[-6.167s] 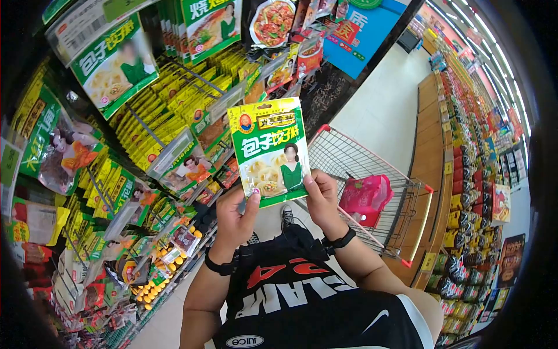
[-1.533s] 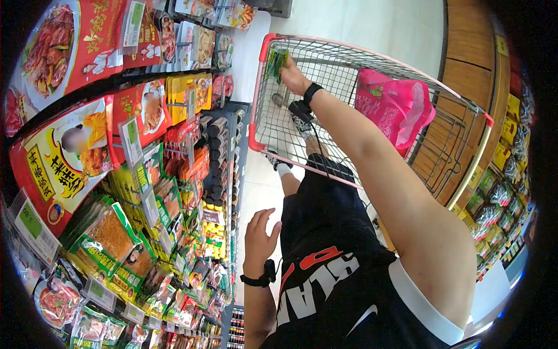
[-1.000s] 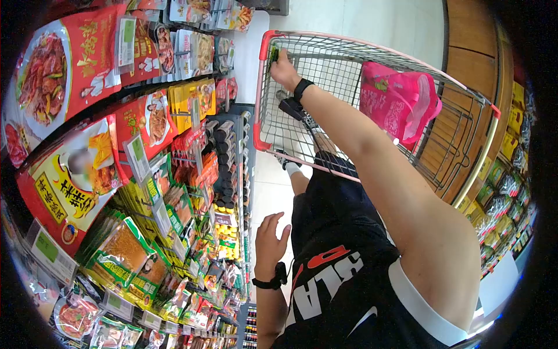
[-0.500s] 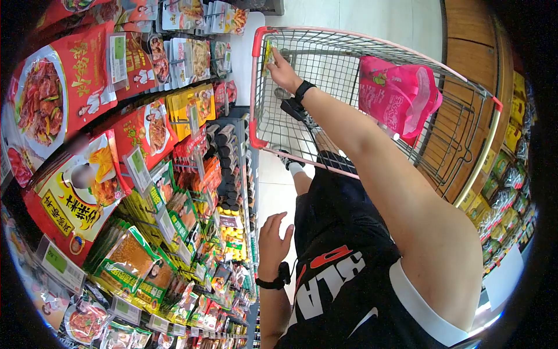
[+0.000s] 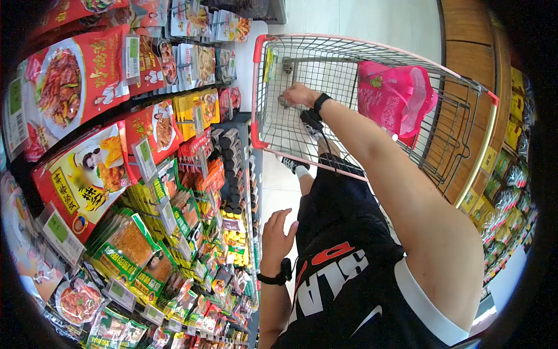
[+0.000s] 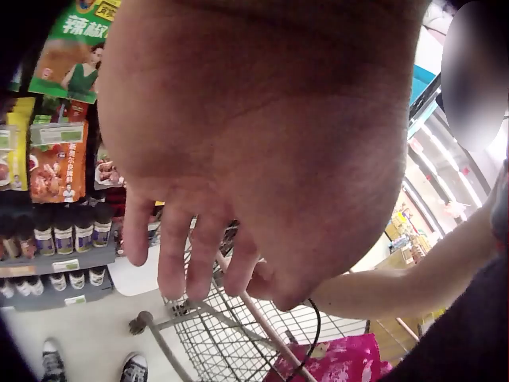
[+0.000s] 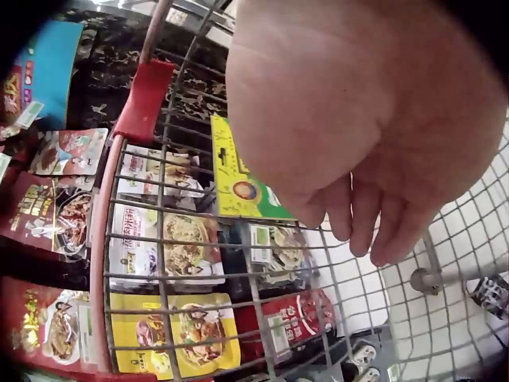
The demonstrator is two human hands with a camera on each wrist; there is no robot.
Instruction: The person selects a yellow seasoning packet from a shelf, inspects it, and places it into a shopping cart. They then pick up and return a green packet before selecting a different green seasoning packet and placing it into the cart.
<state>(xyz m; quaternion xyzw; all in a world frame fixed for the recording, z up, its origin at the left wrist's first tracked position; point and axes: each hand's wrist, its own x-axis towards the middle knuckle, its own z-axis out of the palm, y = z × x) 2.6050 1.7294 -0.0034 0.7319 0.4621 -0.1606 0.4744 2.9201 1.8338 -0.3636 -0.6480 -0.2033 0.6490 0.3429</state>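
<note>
A green and yellow packet [image 5: 269, 64] stands against the wire end wall inside the shopping cart [image 5: 343, 38]. My right hand [image 5: 302, 95] is over the cart a short way from it, holding nothing. In the right wrist view, this hand [image 7: 362, 135] has its fingers loosely extended, and it partly covers the packet [image 7: 231, 179]. My left hand [image 5: 278, 238] hangs beside the shelves with nothing in it. The left wrist view shows that hand's palm [image 6: 246, 151] and its extended fingers.
A pink bag [image 5: 386, 96] sits in the cart, nearer its handle. Hanging seasoning packets [image 5: 125, 247] fill the racks on the left. Wooden shelving [image 5: 469, 75] with more goods runs along the right. Bottles [image 6: 71, 239] stand on a lower shelf.
My right hand has let go of the packet and drawn back from the cart's end wall toward my body. My left hand has barely moved.
</note>
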